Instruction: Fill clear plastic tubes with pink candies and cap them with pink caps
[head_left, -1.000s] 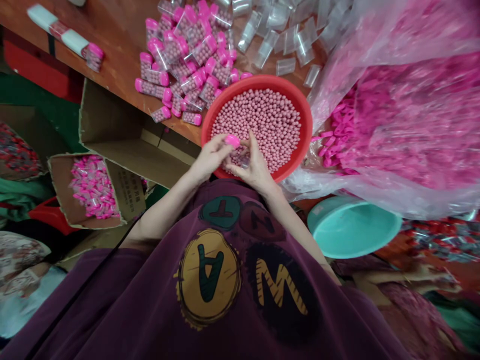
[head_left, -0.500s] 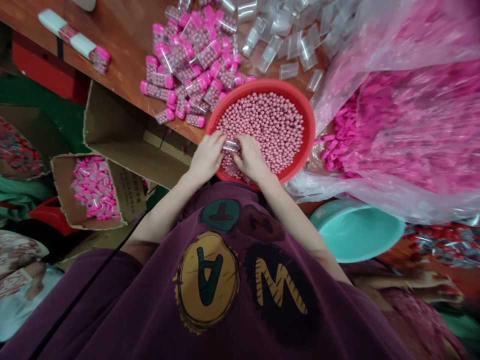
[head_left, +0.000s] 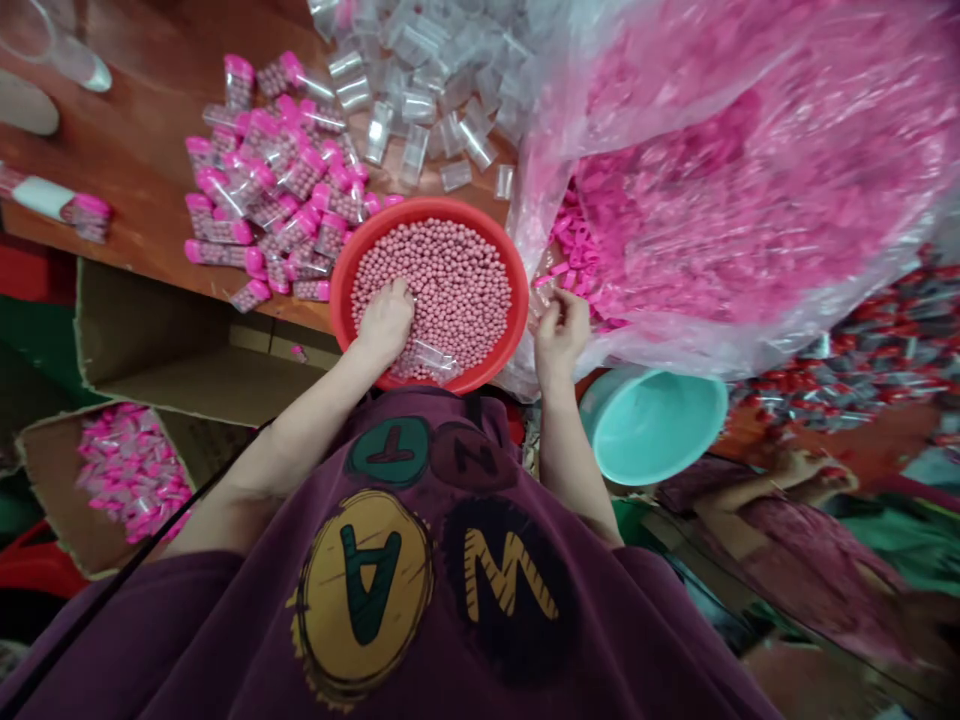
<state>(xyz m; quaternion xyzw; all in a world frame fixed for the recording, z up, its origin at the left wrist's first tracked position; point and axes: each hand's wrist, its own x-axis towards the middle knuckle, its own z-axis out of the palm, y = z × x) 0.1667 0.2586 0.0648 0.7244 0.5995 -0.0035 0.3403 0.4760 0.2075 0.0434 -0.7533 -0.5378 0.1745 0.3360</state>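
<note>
No longer together, the left hand (head_left: 387, 322) curls into pink beads (head_left: 459, 268), the right hand (head_left: 562, 332) beside pink plastic pieces (head_left: 574, 240), splitting the work; what either pinches, I cannot tell.

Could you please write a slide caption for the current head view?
Left hand over pink beads in a red bowl; right hand at a bag of pink pieces.
</note>
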